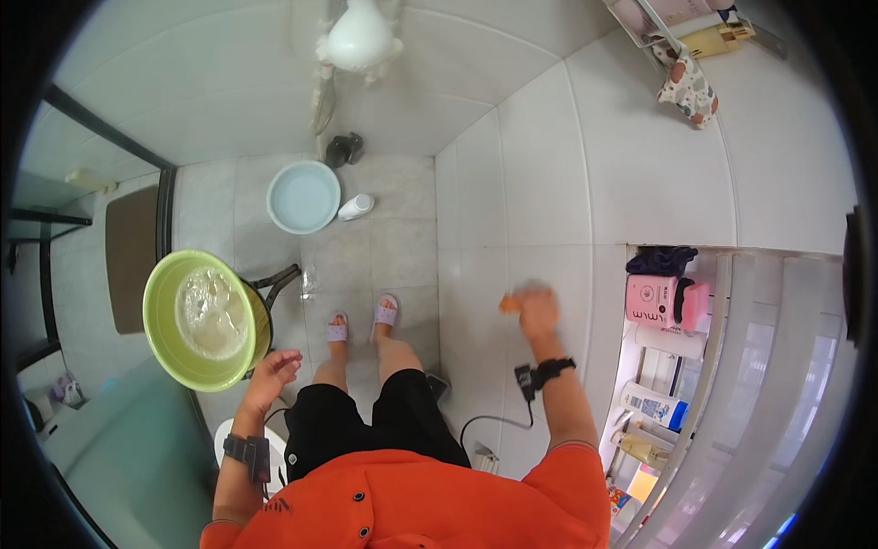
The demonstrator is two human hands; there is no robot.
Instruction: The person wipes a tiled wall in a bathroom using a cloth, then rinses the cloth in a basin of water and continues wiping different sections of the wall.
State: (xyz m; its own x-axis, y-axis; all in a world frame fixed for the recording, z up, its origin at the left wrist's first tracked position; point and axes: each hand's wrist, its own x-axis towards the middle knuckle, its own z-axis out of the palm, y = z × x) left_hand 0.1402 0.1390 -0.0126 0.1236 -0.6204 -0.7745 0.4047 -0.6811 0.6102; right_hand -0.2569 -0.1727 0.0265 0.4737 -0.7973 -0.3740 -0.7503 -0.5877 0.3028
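My right hand point(538, 312) is closed on a small orange object point(509, 305) against the white wall tiles point(549, 267); motion blur hides exactly what the object is, perhaps a cloth or sponge. My left hand point(273, 377), fingers slightly curled and apart, holds nothing and is just right of a green plastic basin point(158, 322). Sudsy water point(212, 313) fills the bottom of that basin, which rests on a stool or stand with dark legs point(278, 280). Each wrist wears a black strap with a small device and a cable.
A pale blue basin point(304, 197) and a white bottle point(356, 207) stand on the tiled floor. Toiletries, including a pink package point(651, 300), line a window ledge at right. A wire rack point(645, 27) hangs above. Glass partition point(130, 439) and dark door frame point(167, 213) bound the left.
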